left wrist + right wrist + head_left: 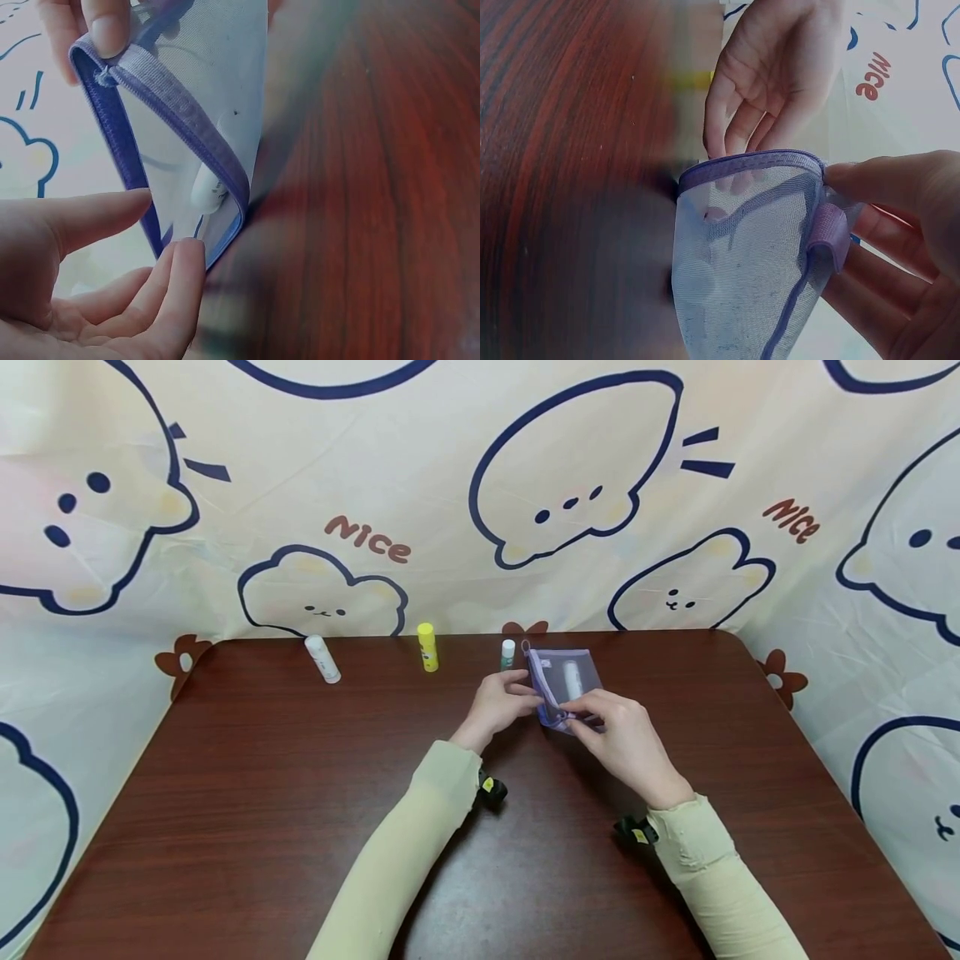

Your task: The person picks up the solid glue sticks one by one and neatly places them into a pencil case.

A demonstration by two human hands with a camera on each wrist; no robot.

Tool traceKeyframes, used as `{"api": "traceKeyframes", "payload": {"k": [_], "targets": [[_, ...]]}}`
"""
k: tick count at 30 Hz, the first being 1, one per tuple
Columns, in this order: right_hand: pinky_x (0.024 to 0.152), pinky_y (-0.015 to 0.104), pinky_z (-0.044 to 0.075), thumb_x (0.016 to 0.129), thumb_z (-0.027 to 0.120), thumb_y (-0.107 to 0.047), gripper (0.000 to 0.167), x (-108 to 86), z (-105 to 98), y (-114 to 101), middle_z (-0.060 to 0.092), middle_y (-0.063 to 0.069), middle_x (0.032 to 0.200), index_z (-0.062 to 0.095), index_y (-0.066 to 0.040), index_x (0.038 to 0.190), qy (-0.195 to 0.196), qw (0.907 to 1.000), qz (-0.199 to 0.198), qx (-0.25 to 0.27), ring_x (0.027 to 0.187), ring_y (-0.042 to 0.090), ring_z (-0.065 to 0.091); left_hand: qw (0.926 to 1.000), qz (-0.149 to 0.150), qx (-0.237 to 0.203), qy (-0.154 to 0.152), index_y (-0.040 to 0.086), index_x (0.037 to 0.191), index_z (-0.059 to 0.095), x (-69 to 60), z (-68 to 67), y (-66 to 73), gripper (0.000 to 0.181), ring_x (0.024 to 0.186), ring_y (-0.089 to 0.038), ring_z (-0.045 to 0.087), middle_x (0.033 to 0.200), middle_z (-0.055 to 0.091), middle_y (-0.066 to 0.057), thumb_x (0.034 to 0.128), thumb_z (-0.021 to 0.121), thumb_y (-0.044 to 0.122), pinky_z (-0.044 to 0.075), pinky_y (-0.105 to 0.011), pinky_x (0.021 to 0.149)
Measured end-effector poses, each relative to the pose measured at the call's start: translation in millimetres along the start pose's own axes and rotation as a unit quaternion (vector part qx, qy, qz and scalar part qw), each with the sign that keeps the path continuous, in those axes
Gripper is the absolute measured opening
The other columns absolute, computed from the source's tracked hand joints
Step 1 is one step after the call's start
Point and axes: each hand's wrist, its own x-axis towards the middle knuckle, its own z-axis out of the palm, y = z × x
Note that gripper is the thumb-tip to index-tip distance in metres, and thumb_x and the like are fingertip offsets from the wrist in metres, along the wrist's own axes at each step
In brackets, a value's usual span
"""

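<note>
I see the purple mesh zipper pouch [555, 681] at the table's [300, 827] one o'clock — probably light and floppy, best held by its zippered rim [754, 162], where the right hand [626, 735] pinches — left hand [497, 706] spread.

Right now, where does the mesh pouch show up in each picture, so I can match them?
Head: the mesh pouch is just right of centre, by the fingers.
Left wrist: upper part, left of centre, its opening toward the camera.
Right wrist: lower middle, its mesh side toward the camera.
Shared landmark: the right hand, at the pouch's rim in all three.
</note>
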Motion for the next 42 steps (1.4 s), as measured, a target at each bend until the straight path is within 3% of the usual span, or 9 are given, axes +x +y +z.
{"api": "traceKeyframes", "payload": {"k": [11, 23, 34, 42], "targets": [[0.071, 0.035, 0.060, 0.085, 0.083, -0.005, 0.021, -0.4, -2.0, -0.5, 0.071, 0.000, 0.096, 0.079, -0.011, 0.105, 0.000, 1.0000, 0.007, 0.000, 0.081, 0.013, 0.066, 0.9993, 0.013, 0.031, 0.014, 0.002, 0.142, 0.057, -9.3, -15.1, -3.8, 0.057, 0.096, -0.024, 0.071, 0.112, 0.071, -0.014, 0.0905, 0.079, 0.012, 0.059, -0.033, 0.083], [0.070, 0.036, 0.060, 0.085, 0.083, -0.005, 0.022, -1.2, -0.1, 1.4, 0.071, 0.000, 0.096, 0.079, -0.010, 0.105, -0.013, 0.9999, 0.007, -0.001, 0.080, 0.013, 0.066, 0.9988, 0.038, 0.004, 0.029, 0.003, 0.140, 0.059, -25.7, -46.0, -5.4, 0.054, 0.104, -0.029, 0.070, 0.116, 0.070, -0.014, 0.0923, 0.078, 0.018, 0.057, -0.037, 0.089], [0.070, 0.036, 0.058, 0.085, 0.082, -0.004, 0.021, -2.6, 3.1, 2.8, 0.072, -0.001, 0.096, 0.079, -0.011, 0.105, -0.024, 0.9997, 0.004, 0.001, 0.079, 0.014, 0.066, 0.9961, 0.063, -0.005, 0.061, 0.009, 0.141, 0.059, -41.5, -81.4, 7.9, 0.053, 0.108, -0.023, 0.068, 0.123, 0.069, -0.011, 0.0930, 0.078, 0.024, 0.055, -0.034, 0.093], [0.070, 0.037, 0.058, 0.085, 0.082, -0.004, 0.021, -1.8, 2.8, 1.2, 0.072, 0.000, 0.096, 0.079, -0.011, 0.105, -0.029, 0.9995, 0.008, 0.004, 0.080, 0.015, 0.066, 0.9921, 0.090, -0.028, 0.083, 0.010, 0.141, 0.058, -51.5, -99.3, 21.7, 0.053, 0.112, -0.021, 0.066, 0.128, 0.066, -0.012, 0.0937, 0.077, 0.023, 0.054, -0.033, 0.095]]}}
